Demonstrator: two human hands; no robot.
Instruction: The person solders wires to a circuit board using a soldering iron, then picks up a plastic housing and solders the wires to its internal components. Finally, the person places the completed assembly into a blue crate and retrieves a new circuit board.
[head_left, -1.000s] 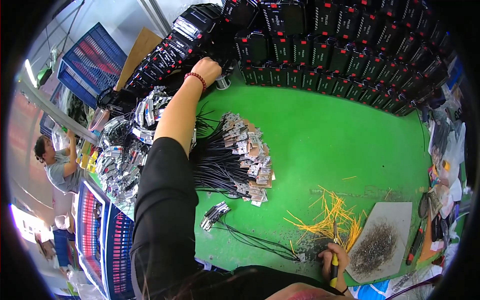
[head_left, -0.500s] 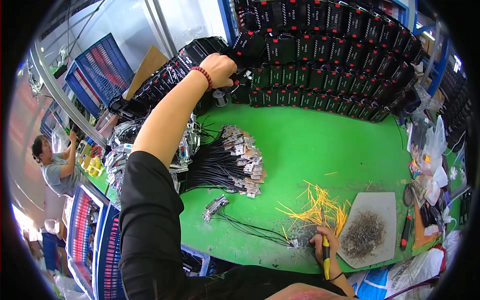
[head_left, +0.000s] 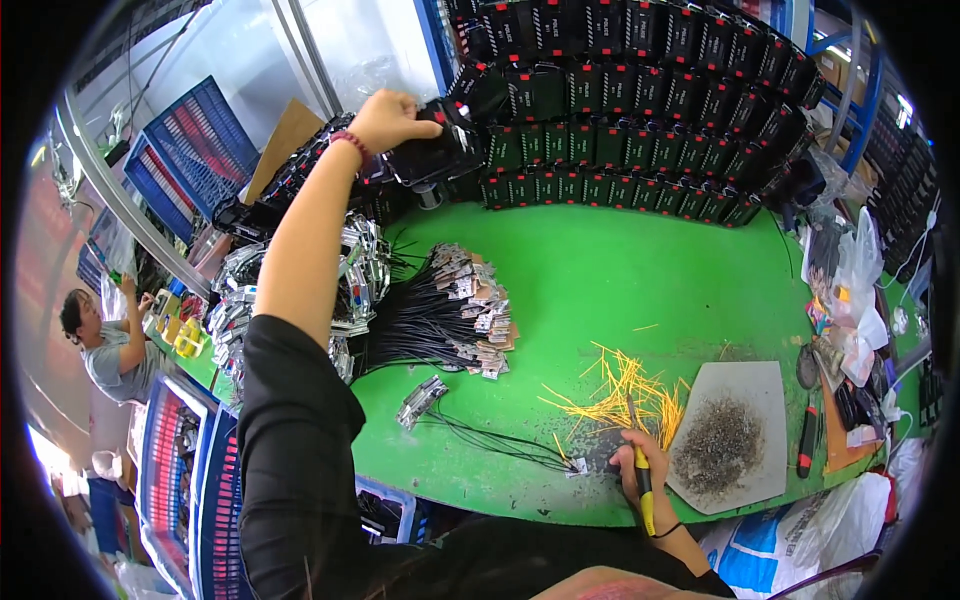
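My left hand point(head_left: 392, 118), with a red bracelet at the wrist, reaches far out and grips a black boxy unit point(head_left: 437, 152) lifted off the stacked rows of black units point(head_left: 640, 110) at the back of the green table point(head_left: 620, 270). My right hand point(head_left: 640, 470) rests at the table's near edge, closed around a yellow-handled tool point(head_left: 642, 478). Thin black wires point(head_left: 500, 440) run from it toward a small connector point(head_left: 420, 400). Yellow wire offcuts point(head_left: 615, 395) lie scattered just above that hand.
A bundle of black cables with tagged ends point(head_left: 450, 315) lies mid-table beside silvery parts point(head_left: 355, 280). A grey board with dark debris point(head_left: 730, 440) sits right of my hand. Bags and tools crowd the right edge point(head_left: 850, 300). Another person point(head_left: 105, 340) works at far left.
My left hand has pulled a black unit from the stack and lifted it up and to the right. The right hand stayed at the near edge with its tool.
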